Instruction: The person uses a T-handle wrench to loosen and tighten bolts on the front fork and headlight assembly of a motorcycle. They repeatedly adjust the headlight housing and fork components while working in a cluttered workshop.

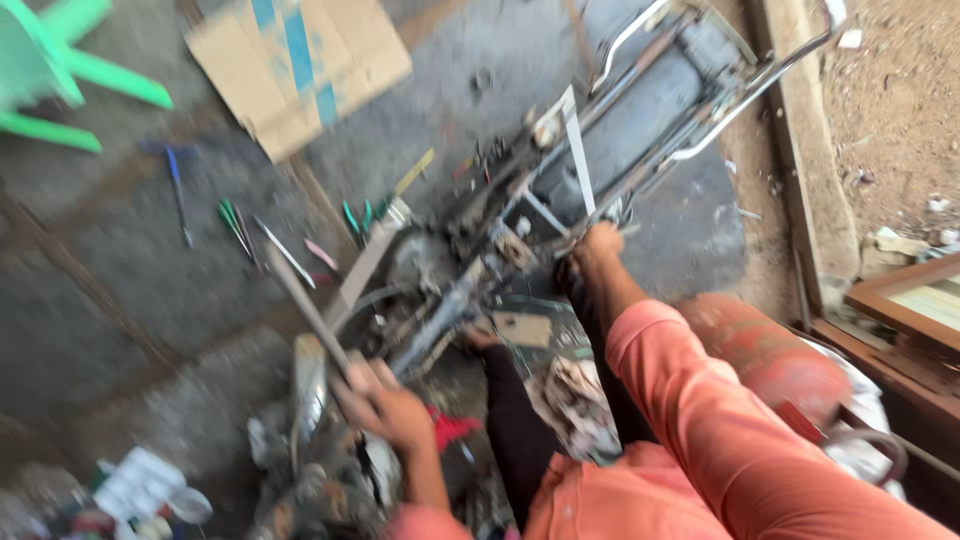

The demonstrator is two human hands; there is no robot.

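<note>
A stripped motorbike frame [600, 130] lies on the concrete floor, its bare rails running to the upper right and its engine block [420, 290] near the middle. My right hand [595, 245], in an orange sleeve, grips a frame rail close to the engine. My left hand [385, 400] is closed around a long thin metal bar [310, 310] that slants up to the left beside the exhaust pipe [308, 390]. The picture is motion-blurred, so small parts are hard to tell.
Screwdrivers and pliers [240, 225] are scattered on the floor at left. A flattened cardboard sheet [300, 65] lies at the top, a green plastic chair [60, 70] at top left. A red gas cylinder [770, 355] lies at right beside a wooden frame [905, 300].
</note>
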